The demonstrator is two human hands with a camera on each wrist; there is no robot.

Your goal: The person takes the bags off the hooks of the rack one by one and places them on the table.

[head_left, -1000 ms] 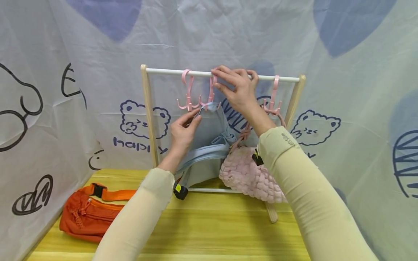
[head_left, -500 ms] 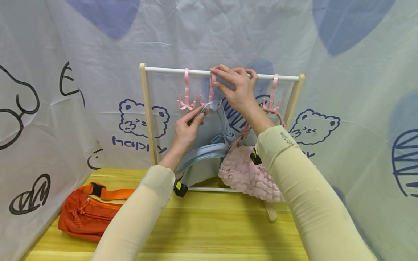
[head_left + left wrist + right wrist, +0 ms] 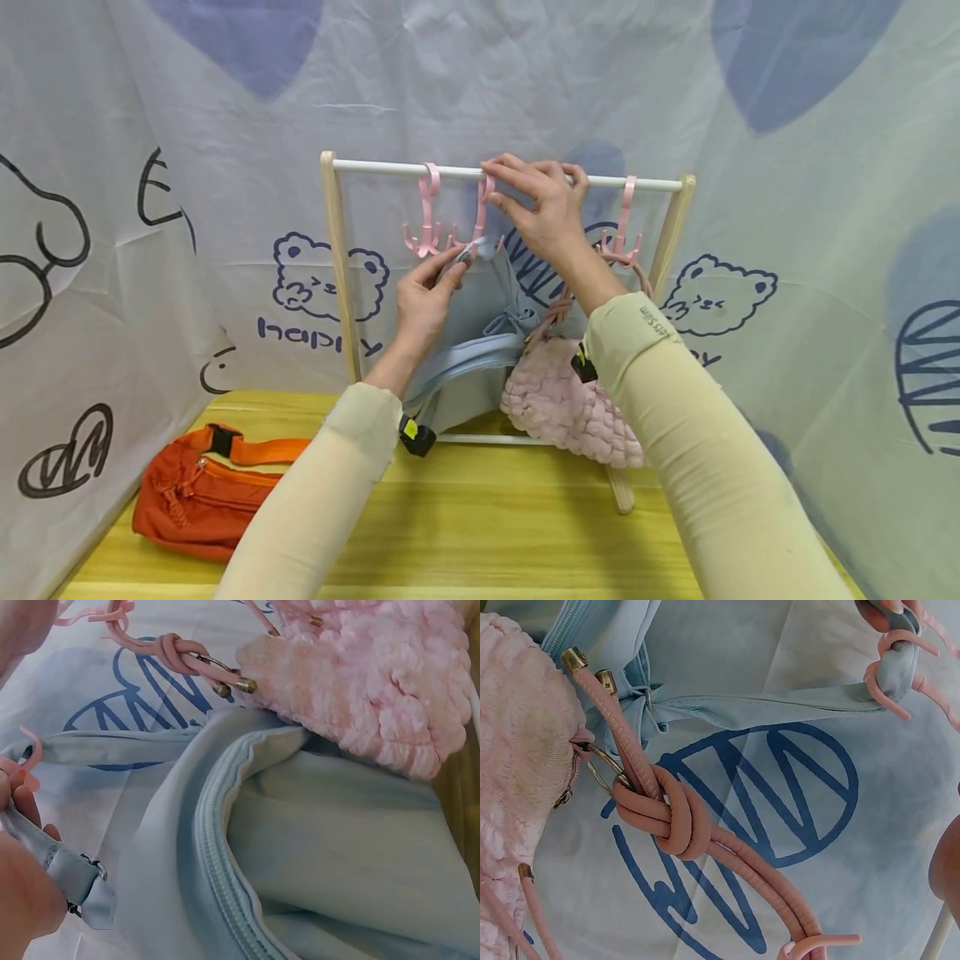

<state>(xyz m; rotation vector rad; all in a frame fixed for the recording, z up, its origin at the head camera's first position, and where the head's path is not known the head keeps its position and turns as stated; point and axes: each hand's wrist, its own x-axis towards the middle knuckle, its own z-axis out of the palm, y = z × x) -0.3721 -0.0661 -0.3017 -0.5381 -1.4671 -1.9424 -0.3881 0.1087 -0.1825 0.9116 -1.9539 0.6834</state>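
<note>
My left hand pinches the end of a light blue strap with a metal buckle, right at the prongs of the middle pink hook hanger. The strap belongs to a light blue bag, whose zipper curves across its front. In the right wrist view, a blue loop lies in the hook's prongs. Up at the rail, my right hand holds the top of that same hanger between fingers and thumb. A puffy pink bag hangs by its knotted cord handle from the right hanger.
The hangers ride on a white rail between wooden posts. Another pink hanger hangs bare at the left. An orange waist bag lies at the left on the yellow wooden table. Patterned cloth surrounds the rack.
My left fingers have moved slightly right and up with the strap, closer to the middle hook's prongs. The left hanger has swivelled. My right hand stays at the rail.
</note>
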